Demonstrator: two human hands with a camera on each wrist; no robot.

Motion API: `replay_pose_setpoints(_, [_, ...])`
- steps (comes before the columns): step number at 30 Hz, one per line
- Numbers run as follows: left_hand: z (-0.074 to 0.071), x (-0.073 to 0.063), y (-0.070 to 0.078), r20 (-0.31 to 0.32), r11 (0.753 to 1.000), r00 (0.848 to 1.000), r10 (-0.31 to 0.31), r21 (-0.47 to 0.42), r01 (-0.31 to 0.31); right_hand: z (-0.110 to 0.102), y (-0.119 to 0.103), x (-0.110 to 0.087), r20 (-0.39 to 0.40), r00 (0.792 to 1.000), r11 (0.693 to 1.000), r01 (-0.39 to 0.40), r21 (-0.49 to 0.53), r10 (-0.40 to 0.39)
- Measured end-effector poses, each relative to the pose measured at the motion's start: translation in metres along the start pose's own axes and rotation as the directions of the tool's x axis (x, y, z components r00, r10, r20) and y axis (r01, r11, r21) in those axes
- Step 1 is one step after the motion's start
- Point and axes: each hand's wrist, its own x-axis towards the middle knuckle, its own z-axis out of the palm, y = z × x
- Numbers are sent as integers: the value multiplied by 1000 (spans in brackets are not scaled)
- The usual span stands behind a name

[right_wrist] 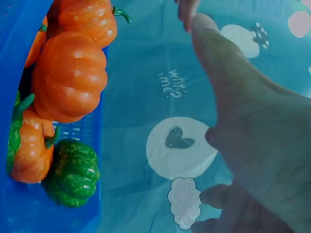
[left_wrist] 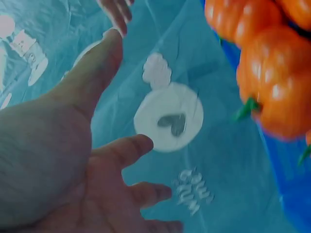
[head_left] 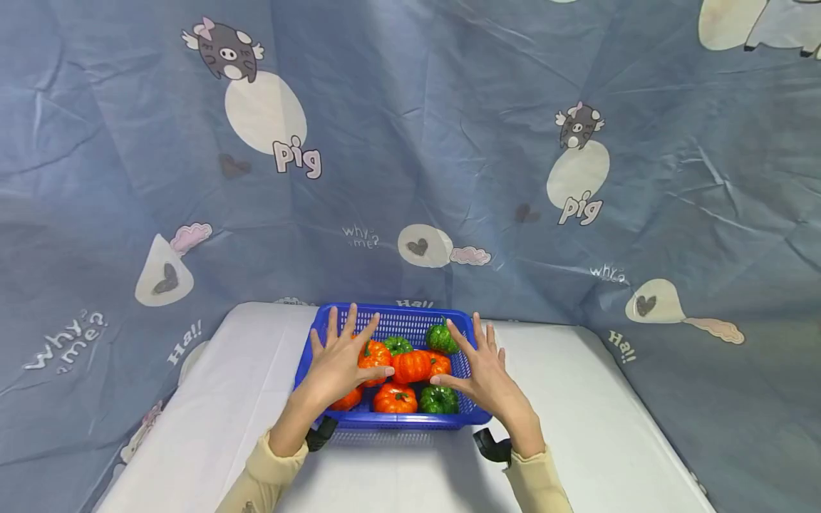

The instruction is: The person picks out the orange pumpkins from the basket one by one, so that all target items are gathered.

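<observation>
A blue plastic basket (head_left: 398,419) with mesh walls holds several small orange pumpkins (head_left: 395,399) and a few green pumpkins (head_left: 439,400). My left hand (head_left: 338,365) hovers over the basket's left side, fingers spread and thumb pointing inward. Over the right side, my right hand (head_left: 484,374) is spread the same way, and both hands hold nothing. In the left wrist view an orange pumpkin (left_wrist: 277,82) with a green stem shows beyond the left hand (left_wrist: 73,145). The right wrist view has a speckled green pumpkin (right_wrist: 72,172) near the basket's edge, apart from the right hand (right_wrist: 252,121).
The basket stands on a white-covered table (head_left: 609,427), near its far edge. Behind and around the table hangs a blue-grey cloth (head_left: 410,142) printed with pigs and lettering. Black wrist mounts (head_left: 494,447) sit under both wrists.
</observation>
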Motion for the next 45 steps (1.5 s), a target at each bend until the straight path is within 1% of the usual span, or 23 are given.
replay_pose_setpoints(3, [-16, 1, -10, 16, 999, 1000, -17, -30, 17, -5, 4, 1, -7, 998, 998, 57, 24, -57])
replay_pose_setpoints(5, [-28, 1, -18, 35, 997, 999, -25, -66, 27, -8, 8, 3, -7, 997, 996, 78, 48, -77])
replay_pose_setpoints(7, [-39, 1, -29, 56, 994, 998, -32, -101, 38, -9, 11, 7, -9, 996, 993, 94, 71, -94])
replay_pose_setpoints(9, [-48, 1, -42, 77, 988, 996, -51, -142, 62, -9, 13, 11, -7, 995, 991, 104, 87, -103])
replay_pose_setpoints(12, [-55, 2, -66, 108, 977, 989, -102, -176, 120, -8, 15, 19, -5, 994, 988, 112, 107, -112])
replay_pose_setpoints(14, [-54, 2, -82, 124, 970, 982, -142, -183, 163, -5, 16, 25, 9, 994, 983, 105, 152, -107])
replay_pose_setpoints(15, [-53, 2, -90, 132, 967, 979, -156, -182, 179, -4, 16, 28, 25, 996, 979, 85, 185, -91])
replay_pose_setpoints(17, [-47, 4, -104, 178, 949, 966, -186, -224, 224, -1, 17, 32, 68, 996, 966, 35, 255, -54])
replay_pose_setpoints(18, [-44, 5, -110, 207, 932, 958, -196, -264, 248, 0, 17, 34, 93, 995, 957, 4, 289, -33])
replay_pose_setpoints(20, [-37, 7, -120, 274, 884, 938, -210, -357, 302, 4, 17, 38, 141, 990, 937, -65, 343, 17])
replay_pose_setpoints(21, [-34, 8, -124, 307, 853, 929, -209, -408, 327, 5, 16, 40, 162, 986, 929, -98, 357, 42])
replay_pose_setpoints(22, [-31, 9, -128, 337, 816, 917, -212, -456, 356, 7, 16, 41, 180, 982, 921, -128, 369, 64])
replay_pose_setpoints(23, [-28, 9, -130, 358, 785, 910, -209, -494, 375, 9, 16, 43, 193, 978, 915, -151, 373, 83])
replay_pose_setpoints(24, [-27, 10, -132, 372, 763, 905, -207, -518, 387, 11, 16, 44, 208, 973, 908, -172, 382, 97])
replay_pose_setpoints(26, [-24, 11, -136, 380, 744, 903, -199, -542, 392, 15, 14, 48, 236, 965, 900, -200, 387, 113])
replay_pose_setpoints(27, [-23, 12, -137, 377, 738, 905, -197, -551, 390, 17, 13, 50, 243, 963, 900, -206, 385, 117])
replay_pose_setpoints(31, [-19, 14, -143, 363, 730, 909, -205, -562, 389, 27, 10, 57, 283, 953, 905, -214, 367, 111])
replay_pose_setpoints(34, [-17, 14, -146, 367, 718, 903, -226, -563, 408, 33, 9, 61, 308, 943, 907, -234, 351, 124])
replay_pose_setpoints(39, [-16, 14, -148, 388, 706, 892, -231, -564, 428, 36, 6, 62, 316, 927, 911, -297, 287, 203])
replay_pose_setpoints(41, [-16, 14, -149, 391, 702, 892, -227, -569, 428, 36, 4, 63, 310, 923, 914, -313, 260, 228])
replay_pose_setpoints(44, [-16, 15, -150, 390, 701, 892, -227, -570, 428, 36, 1, 65, 314, 920, 918, -315, 241, 233])
replay_pose_setpoints(45, [-16, 15, -150, 389, 703, 892, -231, -567, 430, 37, 0, 67, 325, 916, 917, -320, 239, 235])
